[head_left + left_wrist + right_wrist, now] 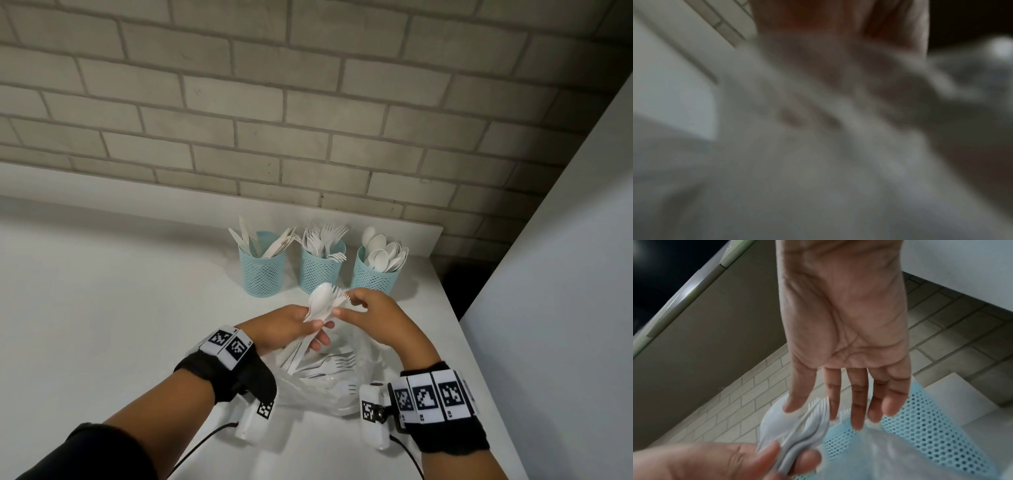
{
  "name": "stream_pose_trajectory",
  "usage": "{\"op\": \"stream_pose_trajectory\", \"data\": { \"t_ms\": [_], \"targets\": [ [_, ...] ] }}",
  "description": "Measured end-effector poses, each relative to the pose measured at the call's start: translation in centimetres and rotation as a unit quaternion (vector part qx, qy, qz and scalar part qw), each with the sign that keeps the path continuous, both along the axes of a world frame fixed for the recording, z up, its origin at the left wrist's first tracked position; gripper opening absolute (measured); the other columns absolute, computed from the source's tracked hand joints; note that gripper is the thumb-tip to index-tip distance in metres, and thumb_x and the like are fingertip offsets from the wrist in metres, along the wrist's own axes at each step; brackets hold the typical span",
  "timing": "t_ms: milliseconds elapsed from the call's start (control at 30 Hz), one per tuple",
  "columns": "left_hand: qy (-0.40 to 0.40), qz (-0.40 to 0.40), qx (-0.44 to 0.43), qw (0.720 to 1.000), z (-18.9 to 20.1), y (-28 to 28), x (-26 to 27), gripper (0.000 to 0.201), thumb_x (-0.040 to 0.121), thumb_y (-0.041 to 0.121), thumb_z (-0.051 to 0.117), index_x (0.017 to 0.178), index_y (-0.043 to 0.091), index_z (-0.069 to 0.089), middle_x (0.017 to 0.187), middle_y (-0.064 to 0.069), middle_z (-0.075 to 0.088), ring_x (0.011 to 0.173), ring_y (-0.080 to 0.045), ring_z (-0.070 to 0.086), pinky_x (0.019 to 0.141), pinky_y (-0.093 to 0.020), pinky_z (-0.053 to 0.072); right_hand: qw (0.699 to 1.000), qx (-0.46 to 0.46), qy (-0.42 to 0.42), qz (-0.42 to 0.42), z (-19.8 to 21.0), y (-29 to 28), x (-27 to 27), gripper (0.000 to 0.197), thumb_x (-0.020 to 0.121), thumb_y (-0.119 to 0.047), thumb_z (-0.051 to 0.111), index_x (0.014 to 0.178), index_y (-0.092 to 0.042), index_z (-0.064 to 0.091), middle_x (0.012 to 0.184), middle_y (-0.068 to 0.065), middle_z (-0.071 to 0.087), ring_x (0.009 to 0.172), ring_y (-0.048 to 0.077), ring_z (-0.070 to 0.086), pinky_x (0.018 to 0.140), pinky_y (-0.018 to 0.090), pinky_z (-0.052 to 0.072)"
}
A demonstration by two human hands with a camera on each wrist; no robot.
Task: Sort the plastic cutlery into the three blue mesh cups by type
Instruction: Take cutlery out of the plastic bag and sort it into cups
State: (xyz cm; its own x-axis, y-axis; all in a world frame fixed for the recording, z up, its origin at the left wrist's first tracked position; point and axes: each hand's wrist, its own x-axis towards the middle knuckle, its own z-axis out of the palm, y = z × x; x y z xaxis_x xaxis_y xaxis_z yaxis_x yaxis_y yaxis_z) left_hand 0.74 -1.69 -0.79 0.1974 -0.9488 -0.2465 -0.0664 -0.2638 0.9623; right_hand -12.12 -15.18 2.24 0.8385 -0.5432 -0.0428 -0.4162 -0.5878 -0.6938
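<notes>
Three blue mesh cups stand in a row near the wall: the knife cup (262,272), the fork cup (322,272) and the spoon cup (375,275). In front of them my left hand (315,325) grips a bundle of white spoons and forks (320,305) by the handles, heads up. My right hand (346,305) is at the top of the bundle. In the right wrist view its fingers are nearly straight, thumb (791,407) on a spoon bowl, with the fork tines (818,405) between thumb and forefinger. The left wrist view is blurred.
A clear plastic bag (329,380) with more white cutlery lies on the white counter (102,308) below both hands. A brick wall runs behind the cups. The counter's right edge (479,359) is close to my right wrist, with a white panel beyond it.
</notes>
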Motion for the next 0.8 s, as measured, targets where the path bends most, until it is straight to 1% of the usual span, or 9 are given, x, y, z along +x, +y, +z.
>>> {"op": "stream_pose_trajectory", "data": {
  "t_ms": [67,133,167,267,367,433,567,700,800],
  "targets": [
    [0.019,0.019,-0.033,0.999,0.5,-0.3,-0.1,0.017,0.097,0.012,0.045,0.108,0.005,0.056,0.078,0.000,0.058,0.060,-0.004,0.054,0.064,-0.017,0.045,0.997,0.064,-0.051,-0.004,0.6,0.4,0.5,0.025,0.081,-0.035,0.070,0.098,-0.019,0.060,0.086,-0.007,0.064,0.079,0.008,0.059,0.066,0.018,0.042],
    [0.040,0.044,-0.058,0.997,0.9,-0.6,-0.3,0.011,0.097,0.010,0.046,0.094,0.010,0.057,0.072,0.000,0.052,0.060,-0.008,0.048,0.059,-0.021,0.042,0.987,0.134,-0.093,0.000,1.1,0.9,1.1,0.021,0.080,-0.028,0.072,0.093,-0.022,0.055,0.079,-0.005,0.065,0.068,0.007,0.062,0.060,0.016,0.047],
    [0.048,0.055,-0.067,0.995,1.0,-0.8,-0.4,0.011,0.096,0.011,0.047,0.091,0.011,0.057,0.071,0.000,0.051,0.060,-0.008,0.047,0.057,-0.022,0.041,0.983,0.148,-0.107,-0.008,1.2,1.0,1.5,0.023,0.080,-0.024,0.072,0.093,-0.020,0.055,0.077,-0.004,0.064,0.065,0.008,0.061,0.058,0.017,0.048],
    [0.090,0.101,-0.067,0.989,1.4,-1.2,-0.5,0.010,0.095,0.020,0.051,0.095,0.013,0.057,0.070,0.002,0.052,0.056,-0.006,0.046,0.056,-0.021,0.041,0.971,0.180,-0.144,-0.057,1.2,1.1,2.5,0.028,0.078,-0.015,0.074,0.099,-0.012,0.055,0.072,-0.001,0.062,0.058,0.009,0.056,0.056,0.020,0.048],
    [0.157,0.146,-0.059,0.975,1.4,-1.5,-0.5,0.021,0.098,0.028,0.045,0.098,0.012,0.059,0.072,0.000,0.058,0.059,-0.009,0.048,0.057,-0.022,0.042,0.955,0.225,-0.171,-0.090,0.9,0.8,3.1,0.027,0.079,-0.008,0.072,0.102,-0.009,0.056,0.072,0.002,0.062,0.060,0.010,0.056,0.057,0.019,0.048],
    [0.204,0.157,-0.057,0.965,1.5,-1.6,-0.5,0.022,0.100,0.024,0.041,0.099,0.012,0.060,0.075,0.000,0.065,0.064,-0.010,0.052,0.059,-0.024,0.044,0.946,0.237,-0.191,-0.110,0.8,0.6,3.3,0.031,0.081,-0.006,0.070,0.108,-0.009,0.056,0.078,0.003,0.064,0.066,0.011,0.058,0.059,0.019,0.047],
    [0.250,0.144,-0.050,0.956,1.6,-1.2,-0.3,0.023,0.100,0.016,0.039,0.103,0.014,0.061,0.085,0.001,0.073,0.075,-0.011,0.065,0.068,-0.026,0.050,0.942,0.234,-0.200,-0.134,0.6,0.3,3.3,0.033,0.084,-0.008,0.067,0.114,-0.013,0.054,0.096,0.006,0.066,0.080,0.012,0.060,0.061,0.022,0.043],
    [0.271,0.154,-0.053,0.949,1.4,-1.0,-0.3,0.024,0.099,0.019,0.041,0.111,0.015,0.061,0.096,-0.002,0.072,0.078,-0.012,0.070,0.076,-0.028,0.053,0.946,0.225,-0.195,-0.127,0.4,0.0,3.3,0.031,0.087,-0.011,0.063,0.116,-0.012,0.052,0.096,0.008,0.065,0.074,0.014,0.061,0.060,0.021,0.044],
    [0.298,0.174,-0.077,0.935,1.4,-1.0,-0.2,0.026,0.099,0.022,0.042,0.113,0.017,0.062,0.100,-0.004,0.071,0.080,-0.013,0.069,0.080,-0.030,0.052,0.941,0.238,-0.206,-0.124,0.7,0.1,3.7,0.033,0.088,-0.010,0.062,0.116,-0.014,0.045,0.087,0.007,0.065,0.059,0.010,0.062,0.052,0.016,0.048]
  ]
}}
